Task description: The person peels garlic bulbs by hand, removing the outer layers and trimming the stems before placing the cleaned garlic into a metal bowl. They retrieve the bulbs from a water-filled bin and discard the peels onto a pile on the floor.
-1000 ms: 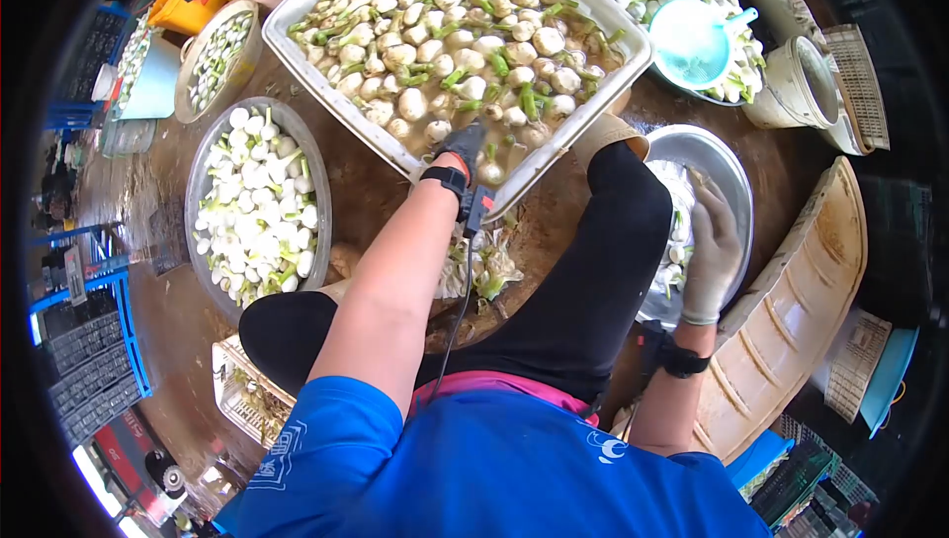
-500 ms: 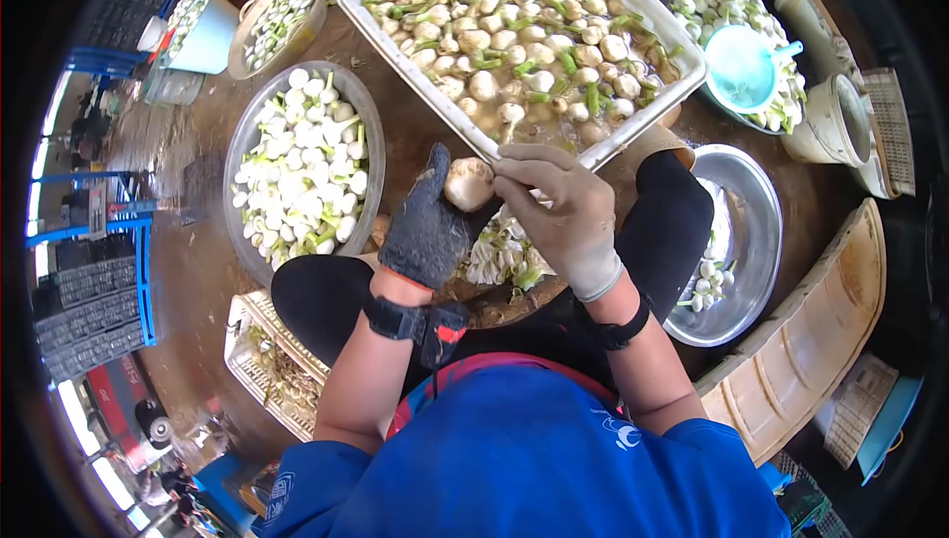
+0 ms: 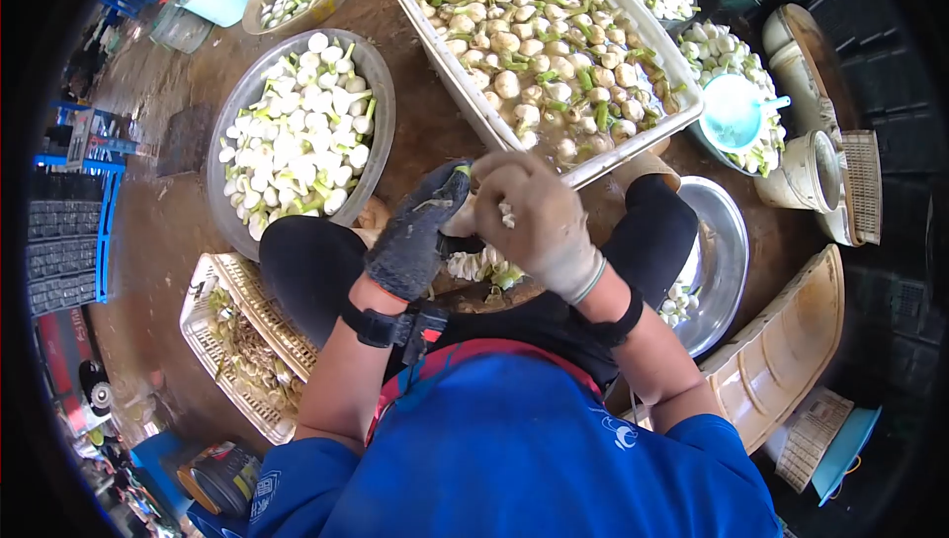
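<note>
My left hand (image 3: 410, 236), in a dark grey glove, is closed around a bulb; a cut green stem end (image 3: 462, 171) shows at its fingertips, and most of the bulb is hidden. My right hand (image 3: 534, 222), in a pale glove, is curled right beside it and blurred by motion. A small whitish bit (image 3: 507, 214) shows against the right glove; I cannot make out what it is. Below the hands, between my knees, lies a heap of pale peelings (image 3: 481, 266). Ahead stands a white tub (image 3: 474, 118) of brownish bulbs with green stems in murky water.
At left is a grey basin (image 3: 384, 147) of clean white bulbs, with a white crate (image 3: 198, 315) of peelings nearer me. A metal basin (image 3: 727, 281) with a few white bulbs stands by my right knee. A blue-green dipper (image 3: 732, 113) rests on bulbs at right.
The bulb has turned in my left hand, so its green stem end now shows instead of its round side. My right hand has shifted left and curled. The view has shifted slightly.
</note>
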`<state>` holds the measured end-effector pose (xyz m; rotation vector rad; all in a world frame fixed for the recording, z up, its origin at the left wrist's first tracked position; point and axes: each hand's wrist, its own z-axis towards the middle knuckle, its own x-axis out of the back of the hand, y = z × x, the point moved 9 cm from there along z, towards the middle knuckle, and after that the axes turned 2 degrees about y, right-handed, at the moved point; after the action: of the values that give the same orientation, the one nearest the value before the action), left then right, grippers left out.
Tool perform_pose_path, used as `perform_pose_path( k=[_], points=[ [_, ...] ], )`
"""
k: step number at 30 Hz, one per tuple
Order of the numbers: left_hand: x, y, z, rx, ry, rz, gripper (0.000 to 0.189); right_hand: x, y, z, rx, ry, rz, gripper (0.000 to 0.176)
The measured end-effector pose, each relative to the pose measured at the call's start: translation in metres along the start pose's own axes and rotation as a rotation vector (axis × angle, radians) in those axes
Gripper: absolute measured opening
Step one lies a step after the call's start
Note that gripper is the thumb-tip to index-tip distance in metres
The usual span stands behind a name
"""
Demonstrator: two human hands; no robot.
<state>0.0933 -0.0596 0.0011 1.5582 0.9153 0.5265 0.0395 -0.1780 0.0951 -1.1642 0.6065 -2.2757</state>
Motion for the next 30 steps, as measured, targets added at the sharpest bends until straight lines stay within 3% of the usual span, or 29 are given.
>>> perform_pose_path(
  k=[1, 2, 4, 6, 8, 10, 12, 13, 18, 20, 21, 23, 24, 25, 26, 27, 28, 29, 30],
  points=[
    [-0.01, 0.018, -0.007, -0.264, -0.163, 0.292, 0.046, 0.005, 0.003, 0.007, 0.022, 0.066, 0.012, 0.008],
    [-0.008, 0.023, -0.011, -0.264, -0.162, 0.29, 0.046, 0.014, 0.013, 0.017, 0.011, 0.122, 0.021, 0.009],
    [-0.021, 0.011, -0.024, 0.276, -0.301, -0.569, 0.048, 0.014, 0.064, 0.033, -0.184, 0.119, -0.178, 0.013],
    [-0.016, 0.013, -0.025, 0.228, -0.191, -0.446, 0.046, -0.002, 0.094, 0.014, -0.25, -0.002, -0.19, 0.016],
    [-0.006, -0.001, -0.024, 0.268, -0.133, -0.628, 0.046, -0.028, 0.092, 0.003, -0.413, -0.254, -0.063, 0.026],
    [0.003, -0.006, -0.028, 0.226, -0.069, -0.507, 0.041, -0.044, 0.056, -0.017, -0.689, -0.338, 0.555, 0.023],
    [0.012, -0.001, -0.027, 0.085, -0.026, -0.082, 0.032, -0.05, 0.033, -0.024, -0.707, -0.329, 0.756, 0.029],
    [0.01, 0.005, -0.026, 0.014, 0.001, 0.019, 0.031, -0.048, 0.026, -0.026, -0.749, -0.35, 0.686, 0.025],
    [0.001, 0.023, -0.031, -0.204, -0.089, 0.267, 0.038, -0.046, 0.027, -0.034, -0.813, -0.25, 1.004, 0.014],
    [-0.009, -0.004, -0.036, 0.21, -0.221, -0.127, 0.035, -0.053, 0.031, -0.043, -0.811, -0.285, 1.018, 0.015],
    [-0.011, -0.006, -0.034, 0.21, -0.222, -0.127, 0.035, -0.054, 0.032, -0.046, -0.822, -0.202, 1.091, 0.016],
    [0.0, -0.033, -0.03, 0.419, 0.061, -0.711, 0.037, -0.051, 0.033, -0.048, -0.742, -0.084, 1.183, 0.015],
    [-0.003, -0.027, -0.019, 0.266, -0.2, -0.956, 0.047, -0.046, 0.033, -0.046, -0.654, 0.029, 1.273, 0.014],
    [0.014, -0.027, -0.012, 0.199, 0.024, -0.899, 0.046, -0.039, 0.03, -0.049, -0.588, 0.039, 1.484, 0.013],
    [0.033, -0.025, -0.01, 0.129, 0.248, -0.834, 0.046, -0.027, 0.029, -0.054, -0.587, 0.041, 1.507, 0.015],
    [0.034, -0.026, -0.009, 0.169, 0.106, -1.005, 0.042, -0.022, 0.031, -0.054, -0.604, -0.089, 1.264, 0.017],
    [0.033, -0.023, -0.01, 0.162, 0.116, -1.002, 0.042, -0.02, 0.033, -0.055, -0.611, -0.203, 1.014, 0.019],
    [0.034, -0.029, -0.014, 0.235, 0.236, -0.779, 0.035, -0.023, 0.037, -0.053, -0.437, -0.291, 0.674, 0.023],
    [0.036, -0.035, -0.017, 0.304, 0.337, -0.553, 0.03, -0.022, 0.041, -0.052, -0.39, -0.252, 0.462, 0.027]
  ],
)
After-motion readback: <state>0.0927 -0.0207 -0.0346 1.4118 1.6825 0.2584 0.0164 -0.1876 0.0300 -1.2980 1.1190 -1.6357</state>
